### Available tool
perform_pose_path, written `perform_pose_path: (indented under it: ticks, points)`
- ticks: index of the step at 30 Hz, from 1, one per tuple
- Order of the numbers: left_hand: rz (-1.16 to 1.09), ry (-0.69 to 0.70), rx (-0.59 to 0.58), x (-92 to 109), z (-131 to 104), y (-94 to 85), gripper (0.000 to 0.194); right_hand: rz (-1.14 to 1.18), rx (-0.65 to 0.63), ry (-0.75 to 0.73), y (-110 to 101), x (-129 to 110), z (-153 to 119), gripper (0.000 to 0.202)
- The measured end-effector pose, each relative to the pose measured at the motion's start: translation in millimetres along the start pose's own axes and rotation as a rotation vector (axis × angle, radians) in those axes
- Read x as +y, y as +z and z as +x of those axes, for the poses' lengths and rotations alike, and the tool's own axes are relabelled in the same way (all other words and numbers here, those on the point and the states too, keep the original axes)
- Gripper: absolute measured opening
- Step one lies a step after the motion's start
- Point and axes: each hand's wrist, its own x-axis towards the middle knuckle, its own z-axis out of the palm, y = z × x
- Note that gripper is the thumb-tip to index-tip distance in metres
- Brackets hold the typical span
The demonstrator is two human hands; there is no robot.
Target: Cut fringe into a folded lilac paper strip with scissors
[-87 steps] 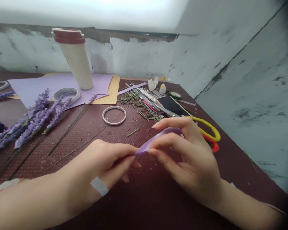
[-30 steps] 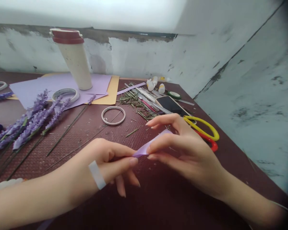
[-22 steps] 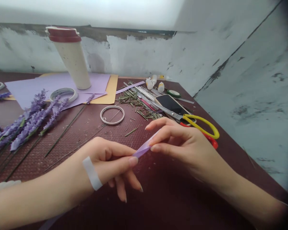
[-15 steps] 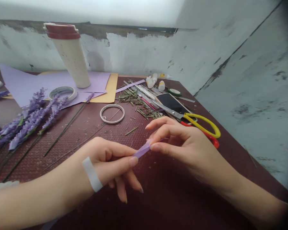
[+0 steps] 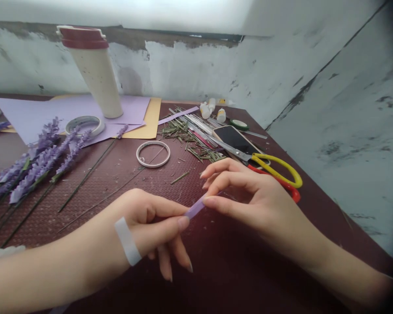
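A narrow lilac paper strip (image 5: 194, 209) is pinched at one end by the thumb and forefinger of my left hand (image 5: 149, 220) and at the other by my right hand (image 5: 249, 196). Only a short length shows between the fingertips; the rest lies hidden inside my right hand. A white strip of tape is stuck on the back of my left hand. Both hands hover just above the dark red table (image 5: 216, 270).
Yellow and red scissors (image 5: 277, 174) and a phone (image 5: 236, 139) lie just behind my right hand. Cut green stems (image 5: 190, 137), a tape ring (image 5: 153, 153), lavender sprigs (image 5: 36, 163), lilac paper sheets (image 5: 52, 115), a tall cup (image 5: 96, 72) and small glue bottles (image 5: 209, 109) lie beyond. Walls close the back and right.
The visible strip has shortened as my right hand worked along it toward my left. My left fingers have uncurled below the pinch. The view drifted slightly.
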Motion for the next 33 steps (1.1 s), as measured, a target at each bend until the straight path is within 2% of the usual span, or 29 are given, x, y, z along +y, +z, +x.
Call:
perform_pose_path:
  ticks: [9,14,18,22,24,28,33]
  points:
    - [0.163,0.109,-0.022,-1,-2,-0.2,0.022,-0.088,-0.003,-0.039,1,-14,0,0.019]
    - [0.433,0.33,-0.068,-3,0,-6.7,0.035,-0.029,-0.001,-0.067,5,-18,-4,0.02]
    - [0.551,0.438,-0.016,-8,-2,-9.6,0.039,-0.143,0.031,-0.21,7,-19,-8,0.02]
    - [0.626,0.493,0.048,-10,-2,-12.3,0.048,-0.265,0.036,-0.422,7,-18,-10,0.019]
    - [0.647,0.51,0.073,-11,1,-13.5,0.045,-0.325,0.042,-0.479,8,-18,-11,0.019]
    - [0.634,0.518,0.15,-15,7,-13.6,0.036,-0.401,0.061,-0.561,11,-18,-14,0.019]
    - [0.544,0.464,0.161,-13,3,-8.7,0.03,-0.431,0.063,-0.574,13,-21,-16,0.019]
